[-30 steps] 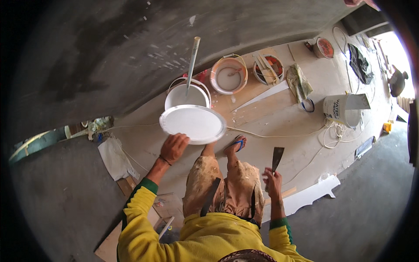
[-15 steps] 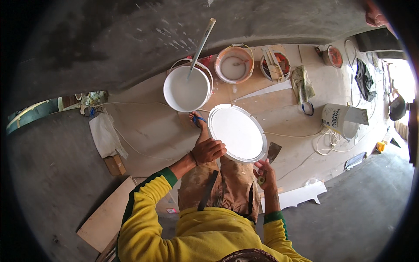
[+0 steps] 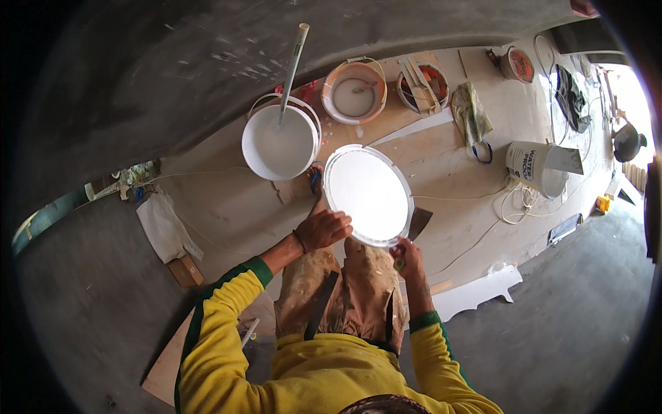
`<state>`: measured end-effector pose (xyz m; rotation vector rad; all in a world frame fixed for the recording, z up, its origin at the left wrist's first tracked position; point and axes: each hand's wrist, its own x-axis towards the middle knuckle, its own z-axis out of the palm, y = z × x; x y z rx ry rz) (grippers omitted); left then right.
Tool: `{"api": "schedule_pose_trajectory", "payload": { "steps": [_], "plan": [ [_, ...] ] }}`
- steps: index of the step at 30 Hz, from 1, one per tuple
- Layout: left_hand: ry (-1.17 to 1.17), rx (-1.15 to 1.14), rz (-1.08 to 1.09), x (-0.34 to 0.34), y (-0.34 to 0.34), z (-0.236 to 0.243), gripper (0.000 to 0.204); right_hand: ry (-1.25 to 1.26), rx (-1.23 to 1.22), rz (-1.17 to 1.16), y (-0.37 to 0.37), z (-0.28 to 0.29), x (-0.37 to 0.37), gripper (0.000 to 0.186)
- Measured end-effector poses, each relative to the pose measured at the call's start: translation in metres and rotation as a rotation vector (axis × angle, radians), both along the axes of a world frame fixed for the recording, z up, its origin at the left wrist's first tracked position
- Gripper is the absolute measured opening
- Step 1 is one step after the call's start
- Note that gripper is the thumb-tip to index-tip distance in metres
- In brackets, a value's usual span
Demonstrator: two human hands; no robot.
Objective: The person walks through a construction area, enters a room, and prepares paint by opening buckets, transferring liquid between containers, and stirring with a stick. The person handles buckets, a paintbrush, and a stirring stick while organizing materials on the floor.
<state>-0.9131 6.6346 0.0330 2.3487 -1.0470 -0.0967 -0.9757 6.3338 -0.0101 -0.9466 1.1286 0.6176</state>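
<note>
A round white bucket lid (image 3: 367, 196) is held up in front of my knees, tilted with its face toward me. My left hand (image 3: 321, 230) is closed on the lid's lower left edge. At the lower right rim my right hand (image 3: 408, 258) is wrapped round the handle of a putty knife (image 3: 420, 222), its fingers at the lid's edge. Part of the knife's dark, flat blade shows beyond the rim; the rest is hidden behind the lid. Just past the lid stands a white bucket (image 3: 279, 142) with pale contents and a long stick (image 3: 294, 69) leaning in it.
Along the wall stand an orange-rimmed bucket (image 3: 354, 96) of pale liquid, a bucket (image 3: 436, 84) with boards across it, and a smaller bucket (image 3: 518, 65). A cloth (image 3: 472, 114) lies nearby. Rightward are a printed white bucket (image 3: 527, 162) and a loose cable (image 3: 517, 207). A white sack (image 3: 163, 224) lies left.
My right hand has come up and in to the lid's lower rim, carrying the putty knife partly behind the lid. The view has shifted slightly; my left hand keeps its hold.
</note>
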Motion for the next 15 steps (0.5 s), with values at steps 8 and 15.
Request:
{"api": "schedule_pose_trajectory", "payload": {
  "steps": [8,15],
  "plan": [
    [0.556,0.19,0.724,-0.026,0.031,-0.015,0.066,-0.271,-0.229,-0.068,0.038,-0.125,0.129,0.021],
    [0.823,0.324,0.678,-0.121,0.076,-0.091,0.058,-0.425,-0.247,-0.1,0.091,-0.289,0.258,0.017]
  ]
}}
